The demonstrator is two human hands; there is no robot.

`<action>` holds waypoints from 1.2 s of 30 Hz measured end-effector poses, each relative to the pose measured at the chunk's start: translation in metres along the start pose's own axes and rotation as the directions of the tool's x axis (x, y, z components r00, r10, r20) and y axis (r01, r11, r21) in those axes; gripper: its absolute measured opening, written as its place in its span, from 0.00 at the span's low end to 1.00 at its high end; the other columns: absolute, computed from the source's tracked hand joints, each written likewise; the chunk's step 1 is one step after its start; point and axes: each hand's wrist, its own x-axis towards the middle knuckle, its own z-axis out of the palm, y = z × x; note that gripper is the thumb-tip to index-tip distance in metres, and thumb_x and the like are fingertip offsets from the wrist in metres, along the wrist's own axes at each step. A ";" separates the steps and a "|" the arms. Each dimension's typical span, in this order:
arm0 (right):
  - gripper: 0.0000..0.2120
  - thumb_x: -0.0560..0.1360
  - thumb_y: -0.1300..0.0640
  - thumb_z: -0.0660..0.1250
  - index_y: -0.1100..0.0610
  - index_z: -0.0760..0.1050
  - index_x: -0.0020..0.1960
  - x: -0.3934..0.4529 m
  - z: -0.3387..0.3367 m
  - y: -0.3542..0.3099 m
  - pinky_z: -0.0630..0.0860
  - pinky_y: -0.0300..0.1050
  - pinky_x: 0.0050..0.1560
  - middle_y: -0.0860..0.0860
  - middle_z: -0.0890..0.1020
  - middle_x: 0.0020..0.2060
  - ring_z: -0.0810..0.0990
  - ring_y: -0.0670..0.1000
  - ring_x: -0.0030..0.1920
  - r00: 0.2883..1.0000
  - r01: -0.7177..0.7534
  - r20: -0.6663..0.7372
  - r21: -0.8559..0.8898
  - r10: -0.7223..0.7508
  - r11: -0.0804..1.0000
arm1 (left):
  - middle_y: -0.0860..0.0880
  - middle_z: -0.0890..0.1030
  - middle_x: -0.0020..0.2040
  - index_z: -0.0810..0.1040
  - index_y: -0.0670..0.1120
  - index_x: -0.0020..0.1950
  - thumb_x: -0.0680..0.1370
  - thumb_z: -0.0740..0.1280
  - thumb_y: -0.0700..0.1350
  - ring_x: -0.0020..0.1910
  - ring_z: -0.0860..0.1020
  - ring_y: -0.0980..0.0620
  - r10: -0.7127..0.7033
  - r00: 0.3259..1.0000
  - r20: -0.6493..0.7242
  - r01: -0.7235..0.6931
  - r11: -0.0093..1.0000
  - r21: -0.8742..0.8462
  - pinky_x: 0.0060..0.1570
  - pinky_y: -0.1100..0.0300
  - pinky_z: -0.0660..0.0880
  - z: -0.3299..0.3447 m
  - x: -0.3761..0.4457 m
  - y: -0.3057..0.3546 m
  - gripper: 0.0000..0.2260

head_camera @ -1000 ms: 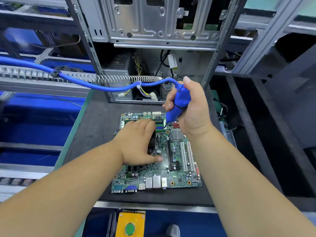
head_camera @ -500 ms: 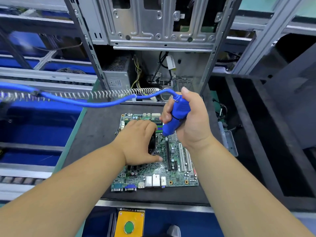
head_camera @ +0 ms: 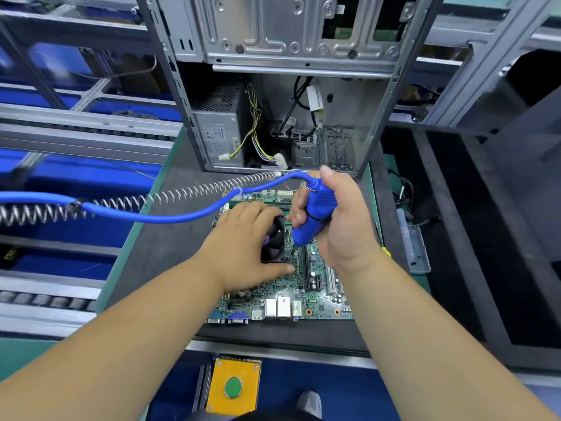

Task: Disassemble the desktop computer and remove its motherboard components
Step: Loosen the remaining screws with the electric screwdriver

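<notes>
Moved since a second ago: right hand [head_camera: 340,226] has brought the blue power screwdriver [head_camera: 315,217] down and toward the fan [head_camera: 274,241]; its tip now sits right beside the fan's near-right corner, where before it hovered up by the RAM end of the board.

Left hand [head_camera: 243,247]: laid over the fan, fingers curled around its top edge, thumb stretched along the board just below it. Looks like it's bracing the cooler, not lifting.

Right hand: fist wrapped tight around the driver, thumb sticking up on top.

Motherboard [head_camera: 303,299]: already out of the case [head_camera: 288,86], flat on the dark mat [head_camera: 170,238], port side toward the person.

Step, my guess: backing out the cooler screws.

Risk 1: can't really see the bit seated in a screw head. If it's off-centre, it'll cam out and skate across the traces or slots right next to it.

Risk 2: left thumb is very near the tip, so a slip goes into skin.

Risk 3: coiled cord [head_camera: 182,197] and blue hose [head_camera: 145,217] pull off to the left, which could tug the driver off vertical.

Risk 4: board isn't clamped, only hand pressure holds it, so torque might spin it.
</notes>
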 end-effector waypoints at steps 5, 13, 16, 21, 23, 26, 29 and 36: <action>0.18 0.71 0.47 0.60 0.64 0.69 0.44 0.001 -0.001 0.005 0.71 0.44 0.33 0.55 0.72 0.26 0.69 0.54 0.27 1.000 -0.011 -0.012 -0.008 0.011 1.000 | 0.55 0.69 0.62 0.63 0.53 0.71 0.66 0.61 0.74 0.64 0.67 0.50 0.006 1.000 0.015 -0.005 1.000 -0.024 0.65 0.49 0.63 0.000 -0.003 0.000 0.40; 0.19 0.70 0.45 0.62 0.62 0.68 0.35 0.003 -0.003 0.011 0.72 0.46 0.36 0.54 0.72 0.24 0.69 0.53 0.26 0.996 0.031 0.091 -0.081 -0.024 0.996 | 0.60 0.64 0.49 0.64 0.57 0.60 0.63 0.63 0.75 0.51 0.66 0.53 0.035 0.999 -0.032 -0.037 0.998 -0.050 0.58 0.48 0.68 0.003 0.000 -0.003 0.33; 0.20 0.69 0.43 0.62 0.61 0.68 0.36 0.006 -0.003 0.012 0.70 0.49 0.37 0.52 0.73 0.24 0.70 0.52 0.26 0.989 0.037 0.143 -0.098 -0.023 0.995 | 0.59 0.66 0.46 0.60 0.61 0.52 0.61 0.64 0.76 0.46 0.65 0.55 0.026 0.998 -0.057 -0.029 0.998 -0.062 0.51 0.48 0.73 0.005 0.003 -0.002 0.29; 0.20 0.69 0.43 0.62 0.61 0.68 0.35 0.010 -0.004 0.015 0.69 0.47 0.35 0.51 0.73 0.23 0.69 0.52 0.25 0.985 0.018 0.175 -0.084 -0.003 0.996 | 0.57 0.71 0.45 0.62 0.65 0.51 0.61 0.64 0.75 0.43 0.67 0.55 -0.001 0.999 -0.035 -0.004 0.992 -0.129 0.46 0.49 0.76 0.004 0.007 0.000 0.26; 0.20 0.68 0.42 0.62 0.59 0.71 0.33 0.012 -0.006 0.015 0.69 0.47 0.35 0.53 0.71 0.22 0.69 0.53 0.25 0.986 0.013 0.166 -0.116 0.007 0.993 | 0.57 0.72 0.45 0.58 0.66 0.47 0.61 0.64 0.74 0.43 0.68 0.54 -0.012 1.000 0.012 0.013 0.991 -0.133 0.47 0.50 0.75 0.002 0.010 0.000 0.24; 0.20 0.68 0.41 0.62 0.57 0.72 0.32 0.012 -0.007 0.015 0.68 0.46 0.34 0.53 0.71 0.22 0.68 0.52 0.24 0.989 0.008 0.149 -0.113 0.009 0.994 | 0.56 0.72 0.46 0.61 0.64 0.49 0.59 0.63 0.75 0.46 0.72 0.53 -0.018 0.996 0.084 0.028 0.992 -0.123 0.49 0.50 0.75 -0.001 0.015 0.000 0.26; 0.21 0.67 0.41 0.62 0.60 0.70 0.34 0.014 -0.006 0.013 0.68 0.43 0.31 0.50 0.72 0.22 0.66 0.51 0.23 0.989 -0.015 0.146 -0.062 0.024 0.998 | 0.55 0.73 0.48 0.71 0.57 0.54 0.59 0.63 0.75 0.48 0.74 0.51 0.002 0.993 0.119 0.010 0.994 -0.105 0.50 0.51 0.75 -0.003 0.020 -0.002 0.31; 0.17 0.72 0.46 0.58 0.60 0.66 0.36 0.017 -0.003 0.009 0.66 0.41 0.29 0.48 0.71 0.21 0.64 0.50 0.22 0.987 -0.057 0.151 -0.020 0.060 0.998 | 0.53 0.74 0.48 0.73 0.54 0.57 0.60 0.66 0.73 0.48 0.73 0.50 0.032 0.994 0.108 -0.021 0.995 -0.102 0.52 0.51 0.74 -0.004 0.023 -0.004 0.33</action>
